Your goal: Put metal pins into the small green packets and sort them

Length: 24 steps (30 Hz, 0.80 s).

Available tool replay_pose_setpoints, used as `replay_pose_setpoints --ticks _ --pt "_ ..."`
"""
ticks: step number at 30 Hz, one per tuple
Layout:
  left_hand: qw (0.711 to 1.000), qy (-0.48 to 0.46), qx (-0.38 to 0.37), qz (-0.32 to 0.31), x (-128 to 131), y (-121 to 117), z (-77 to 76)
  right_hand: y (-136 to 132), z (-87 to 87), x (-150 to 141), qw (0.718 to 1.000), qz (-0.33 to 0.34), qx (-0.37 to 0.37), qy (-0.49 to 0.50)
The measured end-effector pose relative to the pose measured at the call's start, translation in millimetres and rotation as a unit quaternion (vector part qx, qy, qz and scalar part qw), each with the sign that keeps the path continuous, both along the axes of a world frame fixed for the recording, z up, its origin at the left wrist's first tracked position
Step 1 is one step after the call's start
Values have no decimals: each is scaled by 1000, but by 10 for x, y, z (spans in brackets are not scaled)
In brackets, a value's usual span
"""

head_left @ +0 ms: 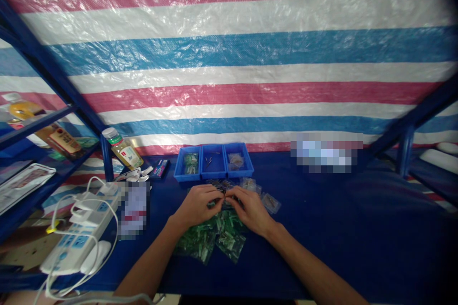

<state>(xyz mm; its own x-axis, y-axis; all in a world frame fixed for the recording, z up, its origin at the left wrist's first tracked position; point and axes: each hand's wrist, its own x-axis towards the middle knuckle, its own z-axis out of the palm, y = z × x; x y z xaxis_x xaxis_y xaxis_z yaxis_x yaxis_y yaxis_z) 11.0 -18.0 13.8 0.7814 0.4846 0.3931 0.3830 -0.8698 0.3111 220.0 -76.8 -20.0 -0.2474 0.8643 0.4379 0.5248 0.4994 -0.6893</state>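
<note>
My left hand (pixel 200 204) and my right hand (pixel 252 208) meet fingertip to fingertip, both closed in a pinch. Whatever lies between the fingers is too small to make out. Beneath and in front of them spreads a pile of green pieces (pixel 225 221), some in clear plastic bags (pixel 231 244). Just beyond the fingertips lies a heap of small dark slender pieces (pixel 219 184), partly hidden by the hands. Beside my right hand are small clear packets (pixel 271 203) with brownish contents.
Three joined blue trays (pixel 213 175) stand behind the hands, holding green pieces, dark slender pieces and clear packets. Leftward are a bottle (pixel 123 148), a small dark box (pixel 160 169) and a white power strip (pixel 84 233) with looping cables. Blue frame posts (pixel 405 150) flank the table.
</note>
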Motion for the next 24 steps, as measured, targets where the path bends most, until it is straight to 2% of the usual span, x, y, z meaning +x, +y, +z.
replay_pose_setpoints --ticks 24 --pt "1000 2 2 -1 -3 2 2 -1 -14 8 1000 13 -1 3"
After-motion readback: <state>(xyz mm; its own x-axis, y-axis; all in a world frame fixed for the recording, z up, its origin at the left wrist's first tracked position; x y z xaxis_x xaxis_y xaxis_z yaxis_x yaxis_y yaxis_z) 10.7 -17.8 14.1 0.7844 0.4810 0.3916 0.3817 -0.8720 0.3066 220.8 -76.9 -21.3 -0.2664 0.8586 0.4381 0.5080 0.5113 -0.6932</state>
